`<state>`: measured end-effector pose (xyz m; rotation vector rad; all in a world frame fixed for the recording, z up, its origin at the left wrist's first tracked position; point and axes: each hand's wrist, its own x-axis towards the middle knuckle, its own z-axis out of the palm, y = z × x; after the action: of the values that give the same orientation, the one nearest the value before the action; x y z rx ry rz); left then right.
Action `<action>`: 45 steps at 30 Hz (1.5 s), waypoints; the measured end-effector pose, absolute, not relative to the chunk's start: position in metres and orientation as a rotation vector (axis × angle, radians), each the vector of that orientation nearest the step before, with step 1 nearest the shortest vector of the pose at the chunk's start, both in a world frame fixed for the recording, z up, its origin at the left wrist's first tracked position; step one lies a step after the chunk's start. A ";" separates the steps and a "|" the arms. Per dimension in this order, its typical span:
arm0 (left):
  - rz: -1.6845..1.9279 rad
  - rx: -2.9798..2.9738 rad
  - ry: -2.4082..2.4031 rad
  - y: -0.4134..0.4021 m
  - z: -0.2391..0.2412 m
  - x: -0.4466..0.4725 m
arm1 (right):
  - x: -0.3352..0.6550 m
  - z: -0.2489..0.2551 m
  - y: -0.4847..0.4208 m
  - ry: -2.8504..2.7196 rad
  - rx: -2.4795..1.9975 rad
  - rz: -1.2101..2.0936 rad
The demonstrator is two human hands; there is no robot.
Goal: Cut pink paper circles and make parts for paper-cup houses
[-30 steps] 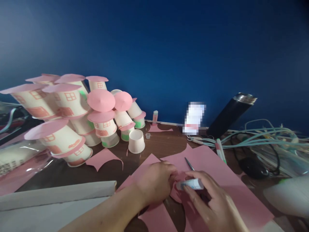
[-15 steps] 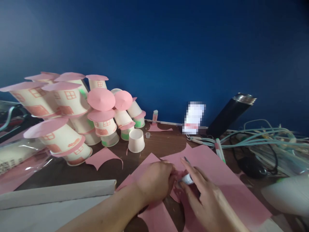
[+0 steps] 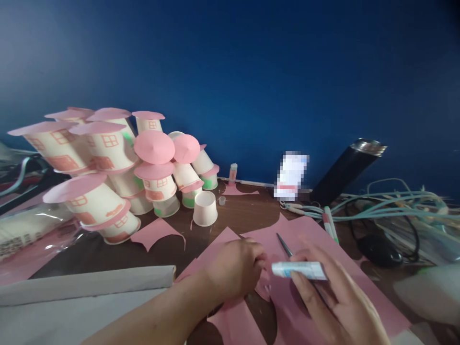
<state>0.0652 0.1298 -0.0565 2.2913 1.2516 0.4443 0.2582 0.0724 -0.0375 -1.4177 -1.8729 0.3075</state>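
Observation:
My right hand (image 3: 336, 287) grips a white glue stick (image 3: 300, 270) between thumb and fingers, lying nearly level above the pink paper. My left hand (image 3: 239, 266) is curled to its left, closed on a pink paper piece (image 3: 265, 288), mostly hidden by the fingers. The glue stick's end is a little apart from that piece. A metal scissors blade (image 3: 283, 244) shows behind the glue stick, resting on a large pink sheet (image 3: 345, 268). Pink cut-offs (image 3: 237, 321) lie below my left hand.
Paper-cup houses (image 3: 97, 201) with pink cone roofs stand stacked at left. Near them are an upside-down white cup (image 3: 205, 209) and a small cap (image 3: 222, 201). A phone (image 3: 292, 175), dark flask (image 3: 347, 170), marker (image 3: 330, 223), cables (image 3: 388, 206) and black mouse (image 3: 381, 250) are at right.
My right hand has drawn the glue stick to the right, away from the paper piece in my left hand. More of the scissors blade shows. The left hand stays nearly in place.

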 end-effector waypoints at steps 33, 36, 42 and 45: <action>0.429 2.367 1.242 0.128 -0.058 0.061 | 0.257 -0.051 0.072 -1.941 -1.498 0.744; 0.428 2.362 1.252 0.129 -0.059 0.060 | 0.256 -0.052 0.072 -1.944 -1.487 0.746; 0.413 2.367 1.229 0.130 -0.057 0.061 | 0.256 -0.054 0.071 -2.106 -1.378 0.510; 0.408 2.370 1.230 0.130 -0.055 0.061 | 0.254 -0.055 0.069 -2.194 -1.323 0.350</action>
<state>0.0605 0.1296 -0.0547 2.3705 1.2303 0.4081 0.2540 0.0690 -0.0550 -1.3233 -2.1944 0.3505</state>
